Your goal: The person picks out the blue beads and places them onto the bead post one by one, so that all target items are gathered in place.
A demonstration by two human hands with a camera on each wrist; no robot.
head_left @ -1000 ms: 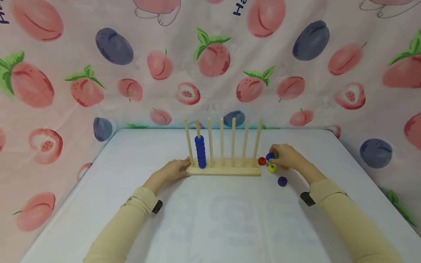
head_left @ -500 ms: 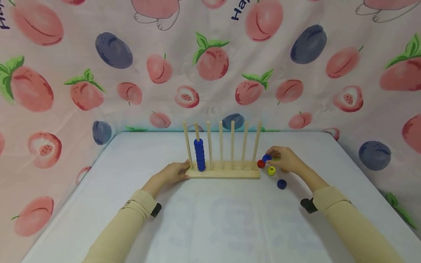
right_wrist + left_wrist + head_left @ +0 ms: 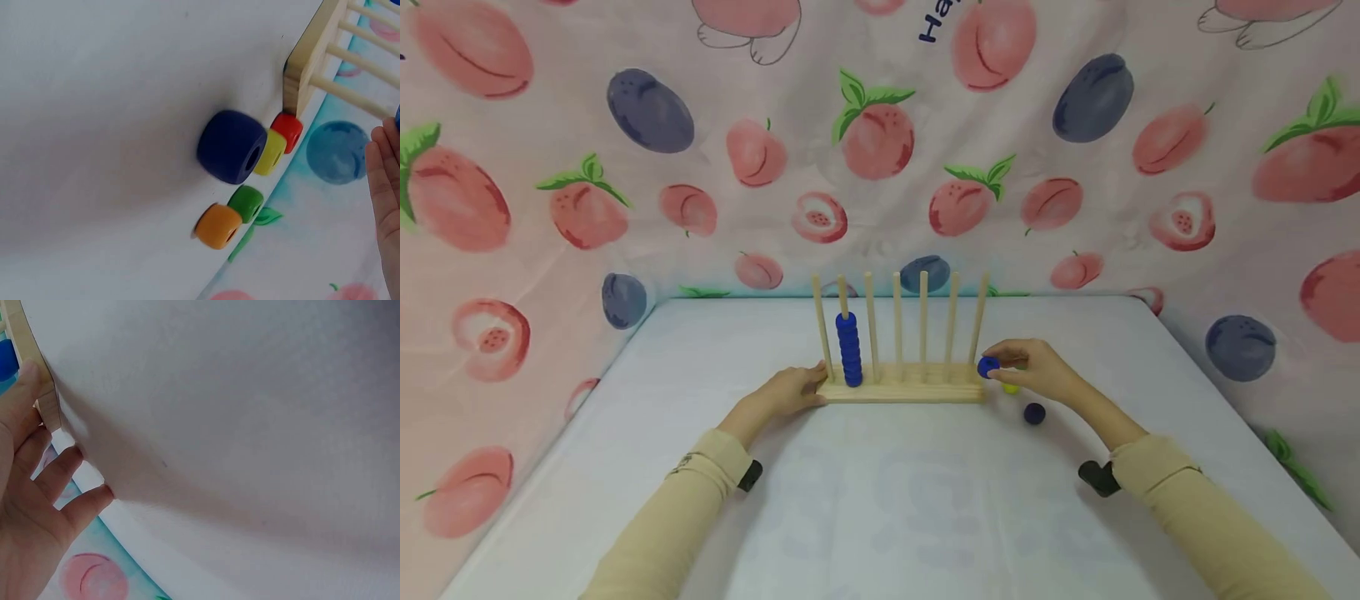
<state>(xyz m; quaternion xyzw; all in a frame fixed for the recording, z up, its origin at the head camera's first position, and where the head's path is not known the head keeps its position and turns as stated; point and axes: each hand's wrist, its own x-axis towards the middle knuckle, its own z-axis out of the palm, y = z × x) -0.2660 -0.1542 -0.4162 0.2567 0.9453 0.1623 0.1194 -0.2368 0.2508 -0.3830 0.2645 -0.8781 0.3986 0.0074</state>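
In the head view, a wooden bead stand (image 3: 902, 393) with several upright pegs sits on the white table. My left hand (image 3: 788, 391) grips the left end of its base, thumb on the wood and the other fingers spread past the corner in the left wrist view. A stack of blue beads (image 3: 848, 350) fills most of the second peg from the left. Beside the rightmost peg, above the base, my right hand (image 3: 1039, 368) pinches a blue bead (image 3: 988, 367) between thumb and fingertips. That bead barely shows at the right wrist view's edge.
Loose beads lie right of the stand: a dark blue bead (image 3: 226, 149) nearest the front, a yellow bead (image 3: 271, 154), a red bead (image 3: 289, 130) by the base's end, a green bead (image 3: 245, 203) and an orange bead (image 3: 219, 226). A fruit-print cloth (image 3: 880, 200) hangs behind the table.
My right hand has carried the blue bead leftward from among the loose beads to the stand's right end, and now hides the red one in the head view. The left hand stays on the base.
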